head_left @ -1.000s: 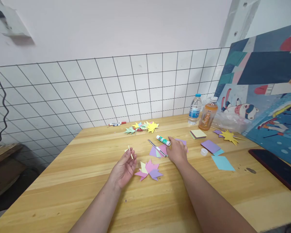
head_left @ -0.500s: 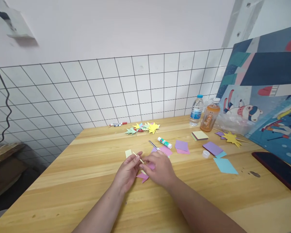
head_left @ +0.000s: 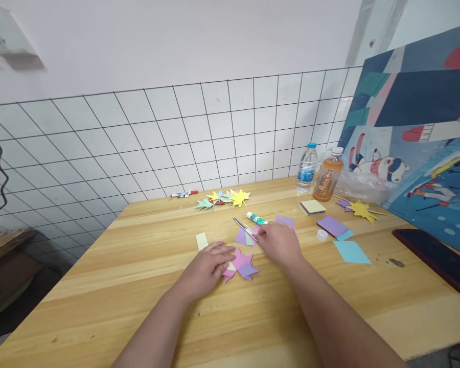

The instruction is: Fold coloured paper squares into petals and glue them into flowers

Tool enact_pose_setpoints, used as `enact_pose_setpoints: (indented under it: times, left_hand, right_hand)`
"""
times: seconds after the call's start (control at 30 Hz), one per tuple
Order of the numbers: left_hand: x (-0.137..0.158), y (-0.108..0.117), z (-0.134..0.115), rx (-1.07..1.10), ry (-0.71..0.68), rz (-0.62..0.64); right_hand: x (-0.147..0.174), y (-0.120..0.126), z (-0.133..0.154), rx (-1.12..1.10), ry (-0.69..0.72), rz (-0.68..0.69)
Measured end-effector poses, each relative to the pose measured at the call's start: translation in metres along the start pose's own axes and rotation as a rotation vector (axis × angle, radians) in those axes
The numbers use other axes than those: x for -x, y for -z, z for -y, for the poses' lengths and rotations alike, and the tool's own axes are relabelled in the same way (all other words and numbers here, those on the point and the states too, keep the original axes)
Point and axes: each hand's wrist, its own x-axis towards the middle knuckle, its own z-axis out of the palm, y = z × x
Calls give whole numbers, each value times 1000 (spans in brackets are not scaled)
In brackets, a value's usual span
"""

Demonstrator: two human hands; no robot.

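My left hand (head_left: 209, 268) lies on the table with its fingers stretched out, their tips at the edge of a pink and purple paper leaf (head_left: 242, 260) with pointed lobes. A pale yellow paper (head_left: 201, 241) pokes out beyond its knuckles. My right hand (head_left: 280, 242) has its fingertips pinched together at the lower end of a slim silver craft knife (head_left: 242, 226). What exactly they pinch is hidden. Under the knife are purple paper pieces (head_left: 240, 236). A green and white glue stick (head_left: 255, 218) runs up to my right fingers, and a purple sheet (head_left: 285, 221) lies behind that hand.
Colourful paper leaves (head_left: 222, 198) and markers (head_left: 184, 194) lie by the wall. Toward the right are a water bottle (head_left: 306, 171), an amber drink bottle (head_left: 328, 176), paper stacks (head_left: 312, 207), a white cap (head_left: 322, 235), a blue sheet (head_left: 351, 252) and a dark phone-like slab (head_left: 433, 260).
My hands have parted. The thin pale stick has left my left hand, which now rests flat by the leaf. My right hand has moved right and away, to the knife, uncovering the leaf.
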Motion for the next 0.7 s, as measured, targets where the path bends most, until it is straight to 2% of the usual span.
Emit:
enact_pose_setpoints:
  times: [0.07, 0.17, 0.2, 0.23, 0.33, 0.4, 0.47, 0.53, 0.63, 0.7]
  left_hand:
    - [1, 0, 2, -45, 12, -18]
    - [2, 1, 3, -99, 29, -92]
    - [2, 2, 2, -93, 32, -115]
    - [2, 2, -1, -77, 34, -124]
    - [6, -4, -14, -60, 17, -54]
    - [12, -15, -24, -232, -4, -5]
    - [20, -29, -33, -498, 16, 3]
    - [28, -43, -38, -726, 57, 7]
    - [34, -55, -36, -909, 71, 148]
    - [35, -57, -30, -953, 86, 209]
  right_hand:
    - [-3, 0, -8, 8, -23, 43]
    - [-7, -3, -17, -163, -5, 149]
    - [-10, -4, -21, -213, -22, 136]
    - [-12, -6, -24, -232, -55, 79]
    - [-20, -12, -34, -141, -157, -247]
    - [-23, -18, -36, -92, -165, -367]
    - [-25, -25, -36, -79, -115, -332]
    - [-26, -31, -35, -65, -68, -181]
    - [-28, -37, -35, -41, -59, -40]
    - [-29, -37, -37, -51, -72, -60]
